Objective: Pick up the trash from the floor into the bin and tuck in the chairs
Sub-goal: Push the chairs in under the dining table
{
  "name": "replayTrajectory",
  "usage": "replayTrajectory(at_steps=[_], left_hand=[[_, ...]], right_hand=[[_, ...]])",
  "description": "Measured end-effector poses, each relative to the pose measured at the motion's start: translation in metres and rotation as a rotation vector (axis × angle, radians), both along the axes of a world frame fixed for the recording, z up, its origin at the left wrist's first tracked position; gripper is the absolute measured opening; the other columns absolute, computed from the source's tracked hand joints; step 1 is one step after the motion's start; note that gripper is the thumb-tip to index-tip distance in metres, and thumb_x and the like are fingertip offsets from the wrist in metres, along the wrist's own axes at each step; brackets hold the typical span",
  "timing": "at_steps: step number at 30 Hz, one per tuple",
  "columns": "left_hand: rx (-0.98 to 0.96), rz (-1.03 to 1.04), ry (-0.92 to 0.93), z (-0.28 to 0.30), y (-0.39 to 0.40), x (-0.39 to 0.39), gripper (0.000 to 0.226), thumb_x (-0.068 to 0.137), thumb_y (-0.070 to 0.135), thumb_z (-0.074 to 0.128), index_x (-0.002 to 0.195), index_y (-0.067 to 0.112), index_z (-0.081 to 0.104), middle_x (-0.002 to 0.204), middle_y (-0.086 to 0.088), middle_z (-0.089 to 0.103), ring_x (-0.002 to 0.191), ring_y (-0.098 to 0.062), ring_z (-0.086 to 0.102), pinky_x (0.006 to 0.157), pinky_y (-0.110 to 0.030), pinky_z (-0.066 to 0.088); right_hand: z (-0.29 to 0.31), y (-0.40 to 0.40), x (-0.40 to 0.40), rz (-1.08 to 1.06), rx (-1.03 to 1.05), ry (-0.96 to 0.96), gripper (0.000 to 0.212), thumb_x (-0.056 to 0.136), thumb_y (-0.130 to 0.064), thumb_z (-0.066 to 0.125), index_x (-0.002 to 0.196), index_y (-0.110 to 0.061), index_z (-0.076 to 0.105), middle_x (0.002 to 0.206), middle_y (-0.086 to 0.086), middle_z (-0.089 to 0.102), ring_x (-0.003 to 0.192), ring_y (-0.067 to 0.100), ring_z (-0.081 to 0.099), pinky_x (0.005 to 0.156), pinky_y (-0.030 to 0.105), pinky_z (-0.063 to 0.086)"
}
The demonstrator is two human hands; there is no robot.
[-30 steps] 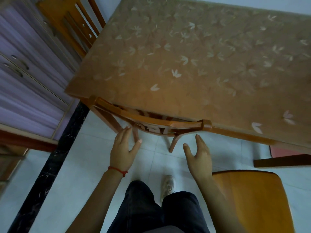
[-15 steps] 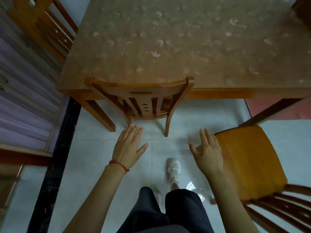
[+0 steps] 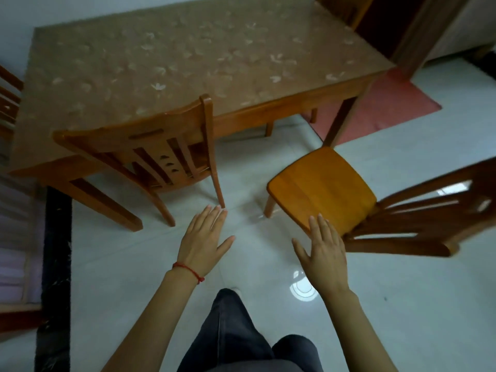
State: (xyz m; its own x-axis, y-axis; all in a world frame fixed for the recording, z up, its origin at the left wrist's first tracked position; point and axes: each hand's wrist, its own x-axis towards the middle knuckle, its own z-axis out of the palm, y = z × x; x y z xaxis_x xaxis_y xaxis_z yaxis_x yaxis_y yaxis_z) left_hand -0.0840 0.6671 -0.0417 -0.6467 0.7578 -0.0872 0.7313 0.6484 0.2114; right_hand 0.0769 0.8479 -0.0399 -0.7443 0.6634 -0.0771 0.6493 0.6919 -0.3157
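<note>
A wooden chair (image 3: 142, 142) stands pushed under the near edge of the brown flower-patterned table (image 3: 188, 57), only its back and rear legs showing. A second wooden chair (image 3: 324, 186) stands out on the floor to the right, its orange seat bare and its back toward the right edge. My left hand (image 3: 205, 240), with a red string at the wrist, hovers open just below the tucked chair's rear leg. My right hand (image 3: 323, 251) is open with its fingertips over the near corner of the second chair's seat. No trash or bin is in view.
A red mat (image 3: 381, 108) lies on the white tiled floor beyond the table's right corner. A dark marble strip (image 3: 56, 264) runs along the left beside purple cabinets (image 3: 16, 237). Another chair's back (image 3: 8, 103) shows at the far left, a wooden door frame (image 3: 418, 36) at top right.
My view has backed away and swung right, so the second chair is now mostly visible. Both hands have drawn away from the tucked chair's back; my right hand now reaches toward the second chair's seat.
</note>
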Motion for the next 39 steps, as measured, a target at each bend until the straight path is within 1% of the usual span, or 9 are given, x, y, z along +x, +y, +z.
replayTrajectory(at_steps=[2,7,14,20,23,25,29,33,39], left_hand=[[0.003,-0.057,-0.007,0.0,0.011,0.031,0.075,0.095,0.054,0.011,0.119,-0.002,0.056,0.12,-0.02,0.06,0.112,-0.036,0.055,0.09,-0.052,0.043],[-0.003,-0.19,-0.034,-0.001,0.034,0.113,0.076,0.094,0.054,0.012,0.119,-0.002,0.057,0.12,-0.02,0.059,0.113,-0.037,0.054,0.091,-0.052,0.042],[-0.009,-0.477,-0.038,-0.001,0.067,0.196,0.075,0.094,0.055,0.012,0.122,-0.001,0.054,0.123,-0.02,0.058,0.116,-0.037,0.052,0.095,-0.051,0.038],[0.005,-0.785,-0.023,0.001,0.104,0.245,0.079,0.094,0.056,0.009,0.12,-0.003,0.055,0.12,-0.021,0.059,0.114,-0.037,0.053,0.094,-0.052,0.039],[0.005,-0.915,-0.006,0.005,0.116,0.265,0.079,0.094,0.055,0.009,0.119,-0.003,0.056,0.119,-0.021,0.06,0.112,-0.038,0.054,0.091,-0.053,0.042],[-0.001,-0.977,-0.003,0.004,0.121,0.275,0.076,0.093,0.055,0.015,0.119,-0.003,0.056,0.119,-0.021,0.059,0.112,-0.038,0.054,0.09,-0.054,0.043],[-0.007,-1.056,0.011,0.002,0.134,0.296,0.063,0.084,0.047,0.041,0.119,-0.004,0.056,0.118,-0.022,0.06,0.112,-0.04,0.054,0.09,-0.054,0.043],[-0.021,-1.076,-0.01,-0.001,0.155,0.316,0.072,0.089,0.054,0.026,0.12,-0.003,0.055,0.12,-0.023,0.058,0.113,-0.04,0.053,0.091,-0.054,0.042],[-0.023,-1.048,-0.003,-0.01,0.213,0.366,0.063,0.083,0.046,0.039,0.115,-0.005,0.058,0.115,-0.024,0.061,0.108,-0.042,0.056,0.088,-0.054,0.043]], right_hand=[[-0.001,0.001,0.037,-0.03,0.0,-0.015,0.065,0.088,-0.051,0.045,0.138,-0.009,0.037,0.145,0.014,0.035,0.133,0.033,0.031,0.107,0.047,0.023],[-0.007,-0.003,0.136,-0.1,0.012,-0.011,0.067,0.087,-0.054,0.031,0.129,-0.005,0.048,0.134,0.018,0.049,0.122,0.037,0.047,0.097,0.051,0.037],[-0.011,-0.022,0.258,-0.365,0.047,0.008,0.068,0.086,-0.052,0.03,0.131,-0.004,0.045,0.136,0.017,0.047,0.125,0.035,0.043,0.101,0.046,0.033],[-0.008,-0.053,0.34,-0.72,0.084,0.005,0.065,0.087,-0.05,0.036,0.13,-0.002,0.046,0.135,0.018,0.048,0.125,0.036,0.043,0.099,0.049,0.036],[-0.006,-0.076,0.368,-0.876,0.099,0.007,0.06,0.088,-0.04,0.055,0.132,-0.002,0.043,0.138,0.019,0.044,0.128,0.036,0.039,0.102,0.049,0.032],[-0.006,-0.088,0.381,-0.951,0.107,0.004,0.061,0.086,-0.035,0.061,0.134,-0.003,0.042,0.14,0.018,0.042,0.13,0.034,0.037,0.104,0.047,0.03],[-0.007,-0.101,0.401,-1.057,0.095,0.008,0.061,0.087,-0.035,0.059,0.135,-0.004,0.04,0.141,0.017,0.04,0.131,0.034,0.035,0.105,0.046,0.028],[-0.009,-0.091,0.424,-1.097,0.096,0.017,0.061,0.087,-0.036,0.058,0.135,-0.004,0.04,0.141,0.017,0.04,0.131,0.034,0.034,0.105,0.045,0.028],[-0.009,-0.029,0.479,-1.079,0.12,0.031,0.06,0.087,-0.036,0.058,0.134,-0.003,0.041,0.141,0.018,0.04,0.131,0.035,0.035,0.104,0.045,0.029]])
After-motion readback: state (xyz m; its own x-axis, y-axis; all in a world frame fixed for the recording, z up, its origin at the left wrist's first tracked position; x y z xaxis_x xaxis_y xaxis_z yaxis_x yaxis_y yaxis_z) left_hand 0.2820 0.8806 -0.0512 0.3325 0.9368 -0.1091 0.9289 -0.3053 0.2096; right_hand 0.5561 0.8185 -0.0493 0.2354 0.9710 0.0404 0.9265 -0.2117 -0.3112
